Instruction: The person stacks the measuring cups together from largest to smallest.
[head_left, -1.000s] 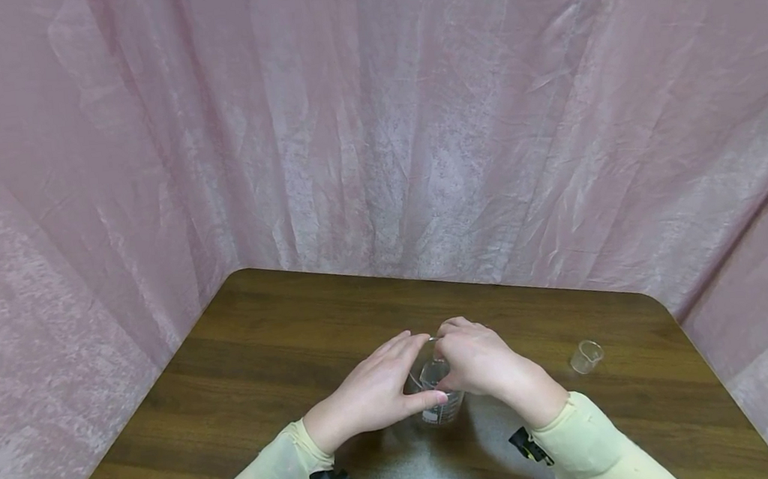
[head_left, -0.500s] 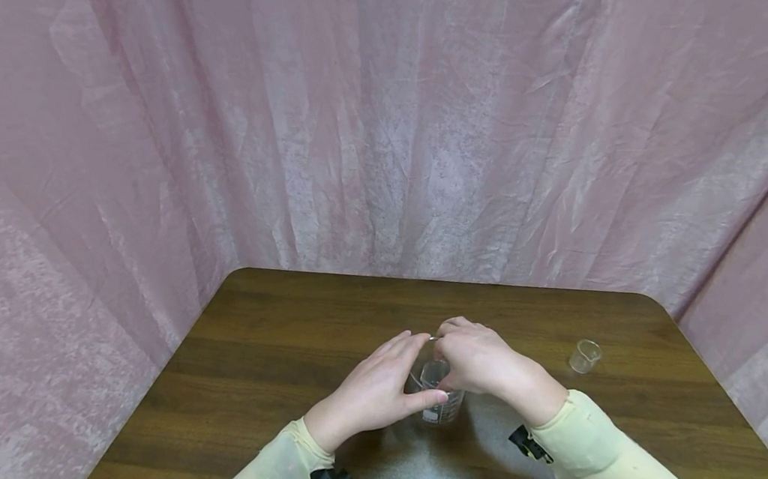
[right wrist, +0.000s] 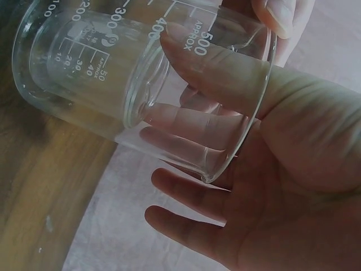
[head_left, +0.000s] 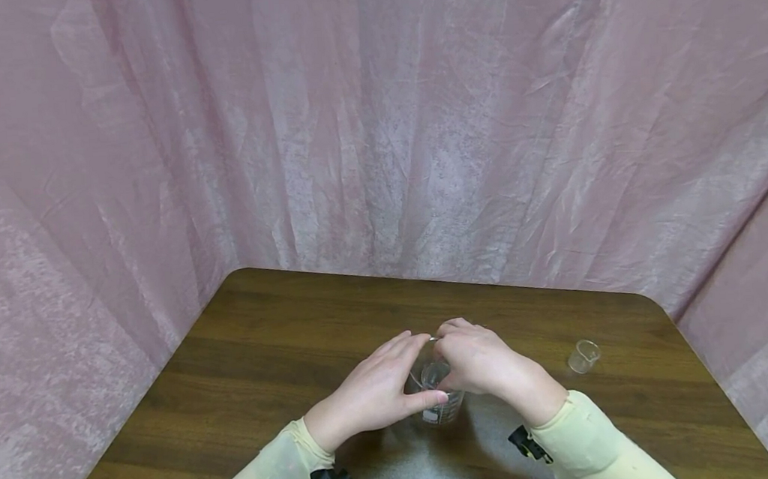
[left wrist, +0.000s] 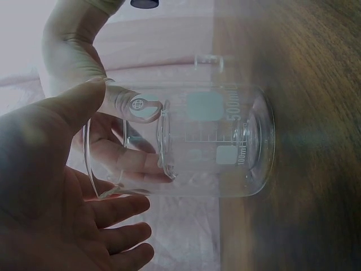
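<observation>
A clear glass beaker marked 500 ml stands upright on the table. Inside it, near the bottom, sits a smaller graduated beaker, its rim well below the larger one's. My left hand holds the large beaker by its rim, thumb on the near side and index finger on the far side; the other fingers are extended in the left wrist view. From the right, my right hand reaches into the mouth, its thumb and fingers pinching the rim of the small beaker. The head view hides much of both beakers behind the hands.
Another small glass beaker stands to the right on the brown wooden table. Pink curtains hang behind and at both sides of the table.
</observation>
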